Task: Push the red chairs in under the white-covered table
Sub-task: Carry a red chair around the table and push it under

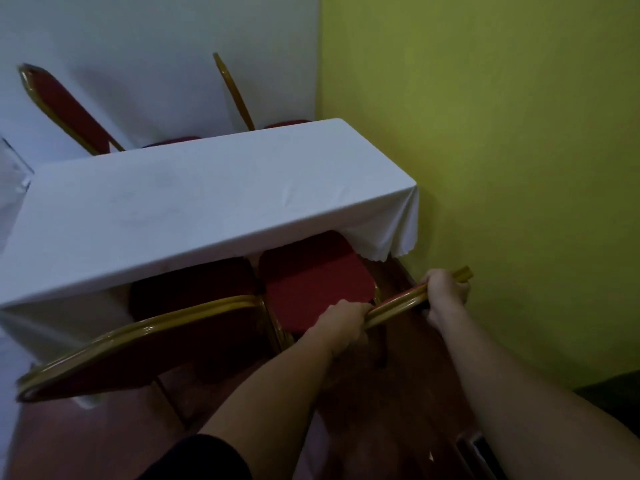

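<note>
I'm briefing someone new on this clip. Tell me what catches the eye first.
Both hands, left hand and right hand, grip the gold top rail of a red chair at the white-covered table, lower centre. A yellow-green wall fills the right side.

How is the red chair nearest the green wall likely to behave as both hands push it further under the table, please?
The chair will probably move as one stiff piece, given its gold metal frame. With the left hand and right hand high on the backrest, it might tip forward. The tablecloth hanging over its seat may drag.
</note>
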### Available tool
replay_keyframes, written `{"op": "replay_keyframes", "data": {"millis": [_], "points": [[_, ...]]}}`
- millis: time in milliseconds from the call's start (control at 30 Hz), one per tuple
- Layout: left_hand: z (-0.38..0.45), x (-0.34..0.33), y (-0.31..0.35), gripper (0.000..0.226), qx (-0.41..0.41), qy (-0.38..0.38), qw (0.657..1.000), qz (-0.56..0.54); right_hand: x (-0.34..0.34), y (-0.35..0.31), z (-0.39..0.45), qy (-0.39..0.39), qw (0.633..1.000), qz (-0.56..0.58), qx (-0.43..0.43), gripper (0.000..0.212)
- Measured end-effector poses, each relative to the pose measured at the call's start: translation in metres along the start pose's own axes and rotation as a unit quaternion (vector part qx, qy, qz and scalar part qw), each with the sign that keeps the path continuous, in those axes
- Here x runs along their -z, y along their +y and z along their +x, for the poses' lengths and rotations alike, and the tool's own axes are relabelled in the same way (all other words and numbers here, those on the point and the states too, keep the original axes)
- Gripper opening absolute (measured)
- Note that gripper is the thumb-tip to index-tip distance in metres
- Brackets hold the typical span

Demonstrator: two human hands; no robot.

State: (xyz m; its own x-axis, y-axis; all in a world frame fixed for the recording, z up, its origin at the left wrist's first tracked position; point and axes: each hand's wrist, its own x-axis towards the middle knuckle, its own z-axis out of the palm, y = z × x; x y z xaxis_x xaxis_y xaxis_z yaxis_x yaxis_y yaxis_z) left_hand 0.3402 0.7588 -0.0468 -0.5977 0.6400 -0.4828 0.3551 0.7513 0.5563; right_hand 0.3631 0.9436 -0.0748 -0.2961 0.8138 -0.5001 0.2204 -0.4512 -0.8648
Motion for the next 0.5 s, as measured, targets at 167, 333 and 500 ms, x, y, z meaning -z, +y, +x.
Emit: {"op": "replay_keyframes", "data": {"millis": [167, 333, 500], "points": [[0.013, 0.011, -0.019, 0.058, 0.035, 0.052, 0.998, -0.023, -0.038, -0.010, 0.005, -0.001, 1.000, -0.022, -0.001, 0.093], [0.027, 0.031, -0.028, 0.067, 0.076, 0.047, 0.993, -0.074, -0.070, -0.015, 0.007, 0.028, 0.999, -0.037, -0.009, 0.074], [0.044, 0.045, -0.037, 0.070, 0.084, 0.034, 0.990, -0.108, -0.089, -0.023, 0.015, 0.057, 0.996, -0.069, 0.004, 0.067]]}}
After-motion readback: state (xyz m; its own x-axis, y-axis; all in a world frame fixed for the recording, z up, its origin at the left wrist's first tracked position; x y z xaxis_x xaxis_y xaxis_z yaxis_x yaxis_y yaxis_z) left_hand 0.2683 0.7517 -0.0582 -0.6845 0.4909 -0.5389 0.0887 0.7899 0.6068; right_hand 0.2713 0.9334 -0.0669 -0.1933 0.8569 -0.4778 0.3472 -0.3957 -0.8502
